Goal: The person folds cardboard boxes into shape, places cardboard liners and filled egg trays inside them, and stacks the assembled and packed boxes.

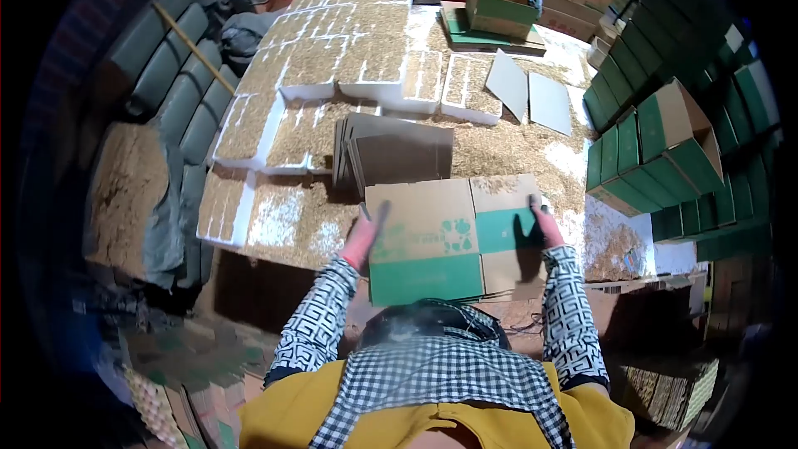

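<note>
A flattened cardboard carton [424, 229], brown with green bands and a green print, lies at the near edge of the table in front of me. My left hand [364, 233] grips its left side, with dark fingertips over the cardboard. At the opposite side my right hand [544, 224] has hold of the right edge; part of its grip is hidden. Both hands wear pink gloves with dark fingertips. Just beyond the carton, several grey-brown cardboard sheets [403, 154] lean together among loose wood-coloured shavings.
White trays [303, 58] filled with shavings cover the far left of the table. Two grey sheets [549, 104] lie at right. Green cartons [657, 150] are stacked along the right side. Across the table a co-worker's gloved hand [536, 0] touches an open box [499, 12].
</note>
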A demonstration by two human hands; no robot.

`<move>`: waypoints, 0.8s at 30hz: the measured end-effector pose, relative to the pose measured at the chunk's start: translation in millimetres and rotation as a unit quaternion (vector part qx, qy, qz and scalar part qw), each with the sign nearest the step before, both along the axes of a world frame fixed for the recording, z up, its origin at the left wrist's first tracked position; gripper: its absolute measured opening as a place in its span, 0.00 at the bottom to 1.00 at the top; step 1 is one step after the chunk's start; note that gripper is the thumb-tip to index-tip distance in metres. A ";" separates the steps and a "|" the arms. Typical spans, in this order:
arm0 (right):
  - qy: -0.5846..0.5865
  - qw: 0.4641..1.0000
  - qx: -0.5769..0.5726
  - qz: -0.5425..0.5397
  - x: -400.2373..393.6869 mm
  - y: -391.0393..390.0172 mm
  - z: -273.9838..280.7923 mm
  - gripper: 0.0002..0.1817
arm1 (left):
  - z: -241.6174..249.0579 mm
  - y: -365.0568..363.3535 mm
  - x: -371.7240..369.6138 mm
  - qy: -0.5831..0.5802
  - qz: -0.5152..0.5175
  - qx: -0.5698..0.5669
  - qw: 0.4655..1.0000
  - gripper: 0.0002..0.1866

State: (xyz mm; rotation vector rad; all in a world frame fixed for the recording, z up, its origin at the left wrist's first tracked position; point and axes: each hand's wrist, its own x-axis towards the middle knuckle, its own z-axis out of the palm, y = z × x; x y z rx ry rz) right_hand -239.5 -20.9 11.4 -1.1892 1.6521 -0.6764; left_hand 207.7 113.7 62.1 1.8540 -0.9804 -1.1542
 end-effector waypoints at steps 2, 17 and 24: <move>0.066 0.996 -0.055 -0.015 11.5 9.4 18.4 0.34 | 5.3 -6.7 -22.7 -0.016 0.008 -0.109 0.994 0.43; -0.299 0.894 -0.289 -0.163 2.0 13.1 220.5 0.26 | 124.5 -43.7 -46.4 0.059 0.249 -0.388 0.886 0.18; -0.177 0.890 -0.418 -0.033 29.1 21.2 250.4 0.31 | 201.0 -26.5 -87.6 -0.088 -0.161 -0.366 0.912 0.20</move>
